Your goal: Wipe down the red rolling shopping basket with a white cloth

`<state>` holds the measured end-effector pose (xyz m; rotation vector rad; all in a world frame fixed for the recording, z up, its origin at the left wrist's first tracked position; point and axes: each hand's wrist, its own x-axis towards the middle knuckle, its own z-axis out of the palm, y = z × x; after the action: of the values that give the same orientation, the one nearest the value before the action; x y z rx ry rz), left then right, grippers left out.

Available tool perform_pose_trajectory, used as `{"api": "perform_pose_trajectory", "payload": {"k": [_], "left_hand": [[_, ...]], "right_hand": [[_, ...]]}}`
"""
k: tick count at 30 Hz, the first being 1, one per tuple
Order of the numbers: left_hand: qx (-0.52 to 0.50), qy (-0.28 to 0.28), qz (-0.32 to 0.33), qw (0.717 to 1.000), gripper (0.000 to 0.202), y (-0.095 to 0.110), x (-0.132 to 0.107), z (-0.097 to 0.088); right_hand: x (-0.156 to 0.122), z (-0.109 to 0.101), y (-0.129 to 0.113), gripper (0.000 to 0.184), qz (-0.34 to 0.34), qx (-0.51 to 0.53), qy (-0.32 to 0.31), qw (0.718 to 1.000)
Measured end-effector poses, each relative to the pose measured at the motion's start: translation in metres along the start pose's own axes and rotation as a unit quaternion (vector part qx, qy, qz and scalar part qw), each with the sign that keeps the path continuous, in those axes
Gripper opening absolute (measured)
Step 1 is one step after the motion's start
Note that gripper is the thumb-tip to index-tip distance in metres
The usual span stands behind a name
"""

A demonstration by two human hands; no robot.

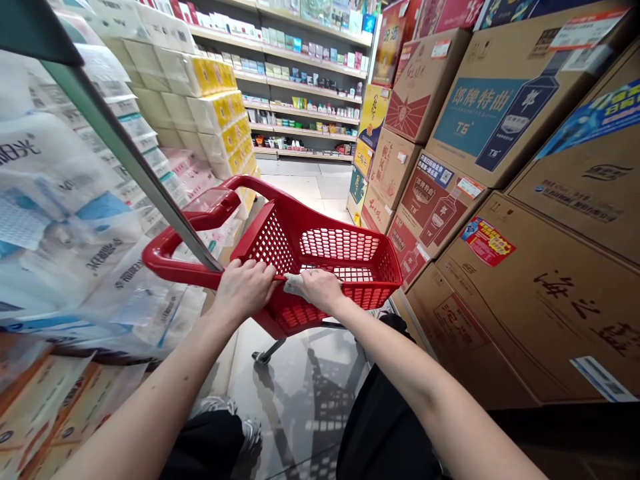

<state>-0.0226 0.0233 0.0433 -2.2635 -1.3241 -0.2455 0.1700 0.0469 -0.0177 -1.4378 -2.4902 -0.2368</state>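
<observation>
Left hand: closed over the near rim of the red plastic shopping cart with lattice basket walls (290,233); the left hand (245,287) sits at the handle-end corner, knuckles up, thumb side hidden.
Right hand: right hand (323,288) curled narrow, just beside the left, pinching a pale crumpled scrap (295,285) at the same rim. Cloth or paper, can't tell; how much rim is also gripped, can't tell.
Cart: in front of the body, lying across the aisle, far end toward the right-hand stack. Thick glossy red loop handle (167,265) on the left, bare of hands.
Grip reason: probably rim taken because the cart's side, not its handle, faces the body; two close holds likely steady it.
Grey metal pole: slanted grey metal pole (150,183) rises from beside the left hand to upper left; may limit the left arm.
Left edge: white plastic-wrapped paper packs (75,200) piled near the handle; snag risk.
Right edge: brown printed cardboard cartons (540,287), stacked high; basket end near them, contact unclear.
Floor: pale tiles (333,190) run ahead to light-coloured stocked shelves (315,60); that strip looks like the roomiest way.
Wheel: small dark caster (261,358) under the near side.
</observation>
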Motion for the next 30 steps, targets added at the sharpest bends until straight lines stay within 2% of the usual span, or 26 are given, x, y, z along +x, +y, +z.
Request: {"api": "perform_pose_trajectory", "payload": {"k": [2,5,9,12,15,18,21,27,30], "left_hand": [[-0.010,0.003,-0.002,1.000,0.027,-0.002,-0.001,0.001],[-0.024,0.004,-0.006,1.000,0.028,-0.007,-0.004,0.003],[-0.017,0.001,-0.006,1.000,0.028,-0.008,-0.005,0.003],[-0.002,0.003,-0.005,1.000,0.028,-0.007,-0.005,0.003],[-0.003,0.008,-0.006,1.000,0.026,-0.004,-0.004,0.003],[-0.002,0.012,-0.010,1.000,0.025,-0.001,-0.003,0.004],[-0.005,0.014,-0.017,1.000,0.025,0.001,-0.002,0.005],[-0.001,0.004,-0.017,1.000,0.027,0.001,-0.003,0.000],[0.006,-0.001,-0.012,1.000,0.027,-0.001,-0.005,-0.004]], "right_hand": [[0.003,0.004,-0.008,0.040,-0.005,-0.004,0.011,1.000],[-0.003,0.007,0.000,0.028,-0.033,-0.016,0.012,0.999],[-0.032,0.007,0.042,0.031,-0.043,-0.036,0.017,0.998],[-0.064,0.006,0.085,0.033,-0.016,-0.057,0.007,0.998],[-0.094,0.005,0.124,0.022,0.036,-0.095,-0.011,0.995],[-0.106,0.004,0.139,0.018,0.079,-0.111,-0.022,0.990],[-0.093,0.006,0.122,0.024,0.069,-0.099,-0.016,0.993],[-0.034,0.008,0.041,0.031,0.005,-0.032,0.013,0.999],[-0.026,0.002,0.030,0.029,-0.014,-0.009,0.006,1.000]]}}
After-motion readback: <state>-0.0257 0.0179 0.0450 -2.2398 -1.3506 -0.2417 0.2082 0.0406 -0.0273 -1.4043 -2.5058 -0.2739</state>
